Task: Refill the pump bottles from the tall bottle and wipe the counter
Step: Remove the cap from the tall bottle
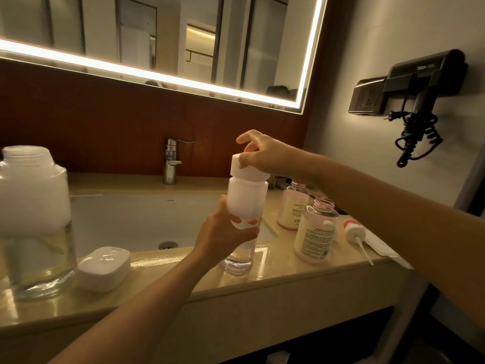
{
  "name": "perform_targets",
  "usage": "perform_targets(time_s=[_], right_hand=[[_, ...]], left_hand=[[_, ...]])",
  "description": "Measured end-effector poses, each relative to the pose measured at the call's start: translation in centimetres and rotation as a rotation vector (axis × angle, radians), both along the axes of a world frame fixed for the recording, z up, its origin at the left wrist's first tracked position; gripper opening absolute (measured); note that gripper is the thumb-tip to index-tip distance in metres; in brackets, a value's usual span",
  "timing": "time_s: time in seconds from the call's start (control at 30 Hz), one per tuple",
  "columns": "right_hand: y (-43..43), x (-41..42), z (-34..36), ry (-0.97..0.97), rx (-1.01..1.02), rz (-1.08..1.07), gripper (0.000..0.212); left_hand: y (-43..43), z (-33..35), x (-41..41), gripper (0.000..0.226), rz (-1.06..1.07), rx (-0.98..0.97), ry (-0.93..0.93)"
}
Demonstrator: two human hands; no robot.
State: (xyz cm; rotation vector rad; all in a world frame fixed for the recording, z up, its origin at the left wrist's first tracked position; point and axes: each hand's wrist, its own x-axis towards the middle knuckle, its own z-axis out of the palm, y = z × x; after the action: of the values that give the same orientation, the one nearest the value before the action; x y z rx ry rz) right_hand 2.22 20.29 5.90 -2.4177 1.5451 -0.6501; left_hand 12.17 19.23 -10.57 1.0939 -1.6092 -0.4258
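Observation:
A tall clear bottle [245, 203] stands upright on the counter [275, 279] in front of the sink. My left hand [223, 235] grips its middle. My right hand [262, 153] grips the wide white cap [248, 168] on top of it, fingers curled round the rim. Two pink bottles with open necks stand to the right: one with a back label [316, 232] nearer me, one with front lettering [292, 208] behind it. A pump head [354, 232] with its tube lies on a white cloth [378, 245] at the counter's right end.
A big glass jar [34, 222] holding white stuff stands at the left. A white soap box [105, 267] lies beside it. The sink basin [136, 219] and chrome tap [172, 162] are behind. A hair dryer [420, 82] hangs on the right wall.

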Motion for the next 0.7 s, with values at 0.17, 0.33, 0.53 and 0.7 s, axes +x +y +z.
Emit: perform_targets(time_s=[0.17, 0.33, 0.53, 0.7], right_hand=[[0.23, 0.12, 0.25, 0.126, -0.049, -0.051, 0.077], [-0.13, -0.01, -0.40, 0.218, -0.150, -0.112, 0.072], [0.29, 0.03, 0.40, 0.025, 0.053, 0.035, 0.060], [0.23, 0.06, 0.17, 0.185, -0.111, -0.095, 0.082]], left_hand=[[0.08, 0.08, -0.01, 0.077, 0.000, -0.011, -0.002], [0.20, 0.09, -0.07, 0.075, 0.003, -0.007, 0.001], [0.20, 0.06, 0.00, 0.075, -0.001, -0.001, 0.001], [0.20, 0.04, -0.05, 0.076, 0.002, -0.002, 0.001]])
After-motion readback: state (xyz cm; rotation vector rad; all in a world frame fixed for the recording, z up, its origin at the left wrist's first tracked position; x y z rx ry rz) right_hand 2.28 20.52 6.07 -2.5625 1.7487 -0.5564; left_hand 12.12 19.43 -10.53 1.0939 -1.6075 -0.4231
